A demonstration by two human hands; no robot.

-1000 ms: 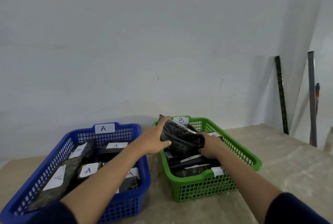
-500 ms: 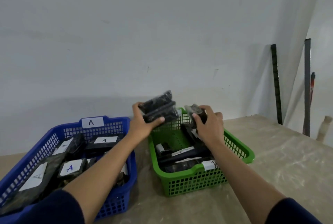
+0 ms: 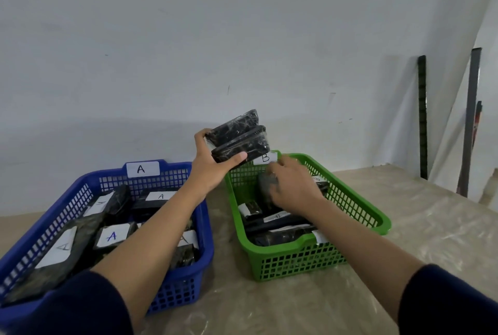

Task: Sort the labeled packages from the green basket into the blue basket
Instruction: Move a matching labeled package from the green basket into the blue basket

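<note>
Left hand [image 3: 215, 170] is gripping a black wrapped package [image 3: 238, 136], thumb along its near lower edge and fingers round the far side, and is holding it in the air above the gap between the two baskets, just off the far-left corner of the green basket [image 3: 377, 216]. The package is tilted and its label is not showing from here, so the raised hold is probably for reading it or clearing the basket wall before carrying it across. Right hand [image 3: 291, 189] is reaching down into the green basket, near its far wall under the "B" tag [image 3: 265, 158]; its fingers are blurred against a dark package [image 3: 266, 186] standing on edge there, and I cannot tell whether they are closing on it or only touching. More dark packages with white labels are lying flat in the near half of the green basket. The blue basket [image 3: 207, 237], tagged "A", is sitting just left of the green basket on the bench [image 3: 431, 226] and is already holding several packages labelled A. Judgement: sorting is partway through, with transfer of the held package pending.
</note>
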